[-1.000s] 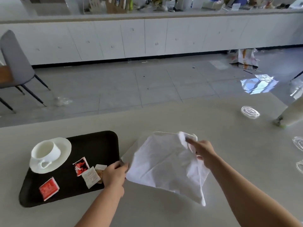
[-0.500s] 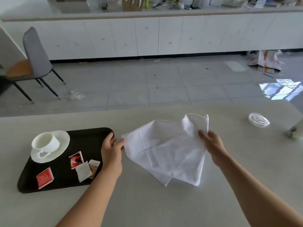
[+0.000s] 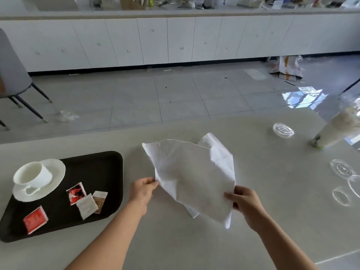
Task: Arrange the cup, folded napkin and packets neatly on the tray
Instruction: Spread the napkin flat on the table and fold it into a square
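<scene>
A white napkin (image 3: 191, 172) is held loosely doubled over the table, right of the tray. My left hand (image 3: 143, 190) pinches its left edge and my right hand (image 3: 243, 201) pinches its lower right edge. The black tray (image 3: 101, 168) lies at the left. On it a white cup (image 3: 32, 175) stands on a white saucer (image 3: 56, 172) at the far left corner. A red packet (image 3: 35, 219) lies near the tray's front edge; another red packet (image 3: 76, 192), a white packet (image 3: 87, 206) and a brown packet (image 3: 100, 199) cluster in the middle.
Clear glass lids (image 3: 283, 130) (image 3: 341, 169) and a clear dish (image 3: 341, 196) sit on the table's right side, beside a tilted pale bottle (image 3: 337, 130). A grey chair (image 3: 13, 75) stands on the floor at the left. White cabinets (image 3: 175, 39) line the far wall.
My right hand has come down from the napkin's far corner to its near right edge, folding the cloth toward me. My left hand has stayed on the left edge.
</scene>
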Tool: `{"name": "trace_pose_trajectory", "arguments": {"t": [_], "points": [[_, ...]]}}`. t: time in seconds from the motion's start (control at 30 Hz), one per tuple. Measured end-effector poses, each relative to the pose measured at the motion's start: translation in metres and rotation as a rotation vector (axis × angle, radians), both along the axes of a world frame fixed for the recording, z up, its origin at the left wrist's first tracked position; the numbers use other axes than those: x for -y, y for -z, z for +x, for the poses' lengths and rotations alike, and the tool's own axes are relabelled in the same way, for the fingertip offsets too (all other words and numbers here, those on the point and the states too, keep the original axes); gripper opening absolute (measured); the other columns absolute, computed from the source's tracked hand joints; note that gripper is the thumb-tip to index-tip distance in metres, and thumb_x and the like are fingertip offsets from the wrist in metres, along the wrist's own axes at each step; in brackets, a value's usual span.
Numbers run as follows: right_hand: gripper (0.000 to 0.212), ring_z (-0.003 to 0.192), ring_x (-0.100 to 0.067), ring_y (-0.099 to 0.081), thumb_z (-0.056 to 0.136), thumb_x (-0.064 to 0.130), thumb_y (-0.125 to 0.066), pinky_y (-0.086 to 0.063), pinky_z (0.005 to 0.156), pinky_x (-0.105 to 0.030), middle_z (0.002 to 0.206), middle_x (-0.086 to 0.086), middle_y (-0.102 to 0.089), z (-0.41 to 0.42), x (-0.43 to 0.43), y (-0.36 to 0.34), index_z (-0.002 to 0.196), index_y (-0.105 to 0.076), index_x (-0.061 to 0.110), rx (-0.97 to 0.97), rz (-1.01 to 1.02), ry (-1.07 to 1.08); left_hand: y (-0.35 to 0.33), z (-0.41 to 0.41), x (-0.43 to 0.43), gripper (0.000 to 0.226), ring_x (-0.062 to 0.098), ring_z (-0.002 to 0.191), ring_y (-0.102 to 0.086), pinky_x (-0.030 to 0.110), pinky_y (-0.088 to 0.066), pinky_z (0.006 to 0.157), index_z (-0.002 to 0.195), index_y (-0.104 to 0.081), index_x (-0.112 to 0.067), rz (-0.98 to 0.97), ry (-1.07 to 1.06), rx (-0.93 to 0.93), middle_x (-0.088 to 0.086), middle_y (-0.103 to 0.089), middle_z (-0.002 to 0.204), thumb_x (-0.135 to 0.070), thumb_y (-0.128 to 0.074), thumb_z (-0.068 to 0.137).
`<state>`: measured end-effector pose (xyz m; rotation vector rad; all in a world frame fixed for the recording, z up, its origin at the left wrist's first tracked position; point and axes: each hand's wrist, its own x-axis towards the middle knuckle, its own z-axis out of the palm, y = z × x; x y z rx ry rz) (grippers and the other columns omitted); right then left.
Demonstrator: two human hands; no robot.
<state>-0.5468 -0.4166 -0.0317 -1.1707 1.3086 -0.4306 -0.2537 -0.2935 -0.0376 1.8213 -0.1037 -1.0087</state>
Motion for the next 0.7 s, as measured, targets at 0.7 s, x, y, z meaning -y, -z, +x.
{"name": "trace_pose_trajectory", "arguments": {"t": [0.7], "points": [[0.038, 0.098, -0.037, -0.067, 0.09, -0.01, -0.054, -0.058, 0.08, -0.043, 0.125, -0.027, -0.065, 0.065, -0.037, -0.013, 0.126, -0.061, -0.001, 0.474, 0.406, 0.261, -0.013, 0.01, -0.073, 0.048, 0.02, 0.086, -0.07, 0.044, -0.058, 0.076, 0.128, -0.054, -0.027, -0.124, -0.205, 0.13, 0.005, -0.071, 0.097, 0.0, -0.061, 0.089]]}}
